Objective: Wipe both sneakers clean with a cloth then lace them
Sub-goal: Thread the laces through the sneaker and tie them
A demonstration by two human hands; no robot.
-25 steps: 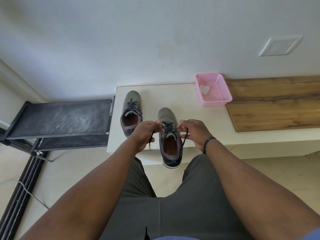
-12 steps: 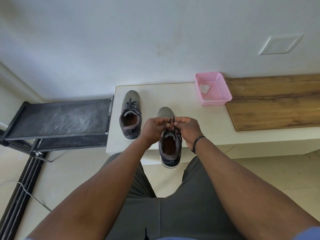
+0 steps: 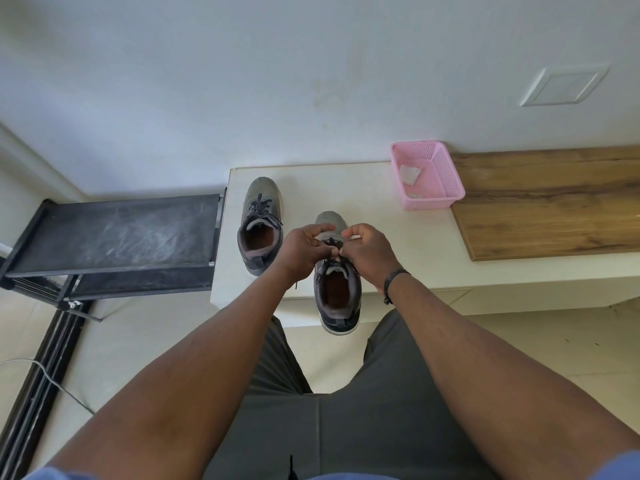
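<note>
Both hands are working over the near sneaker (image 3: 337, 292), which is sitting at the front edge of the white bench (image 3: 398, 237) with its heel hanging slightly past the edge and its toe pointing toward 12 o'clock. The left hand (image 3: 304, 249) is curling its fingers and pinching the dark lace (image 3: 333, 243) above the tongue. The right hand (image 3: 367, 252), wearing a dark wristband (image 3: 394, 277), is closing its fingers on the same lace from the 3 o'clock side, and the fingertips of the two hands are meeting over the middle of the shoe. A loose lace end is dangling below the left wrist.

The other sneaker (image 3: 260, 225) is standing at about 10 o'clock from the near one, apart from it, toe toward the wall, its lace already tied. At about 1 o'clock a pink basket (image 3: 446, 188) is sitting on the bench against the wall, holding a pale cloth (image 3: 409, 174). A wooden board (image 3: 554, 202) is lying just beside the basket at 3 o'clock. A black rack (image 3: 114, 233) is standing at 9 o'clock, beside the bench.
</note>
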